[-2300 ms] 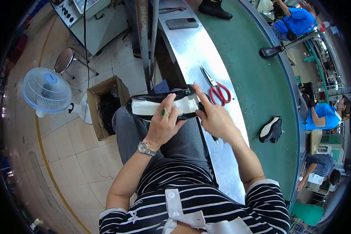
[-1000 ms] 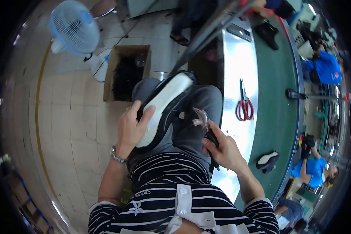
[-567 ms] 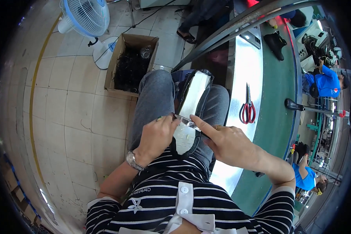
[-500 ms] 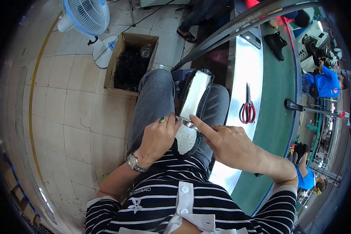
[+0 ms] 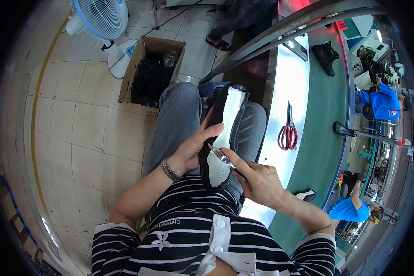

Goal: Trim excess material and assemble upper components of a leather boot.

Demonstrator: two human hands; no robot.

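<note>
A black shoe upper with a white insole side [image 5: 226,120] lies lengthwise on my lap, sole side up. My left hand [image 5: 194,146] grips its left edge near the heel, thumb on the white face. My right hand [image 5: 258,180] holds a small metal-tipped tool [image 5: 220,155] whose point rests on the white surface at the heel end.
Red-handled scissors [image 5: 288,130] lie on the shiny metal bench strip [image 5: 287,83] to my right, beside a green conveyor belt [image 5: 326,119] carrying black shoe pieces. A cardboard box [image 5: 150,73] of dark parts and a floor fan [image 5: 100,20] stand on the tiled floor. People in blue work at the far right.
The shoe was turned from crosswise to lengthwise on my lap, sole up. My right hand moved onto the heel end and now presses a small tool there.
</note>
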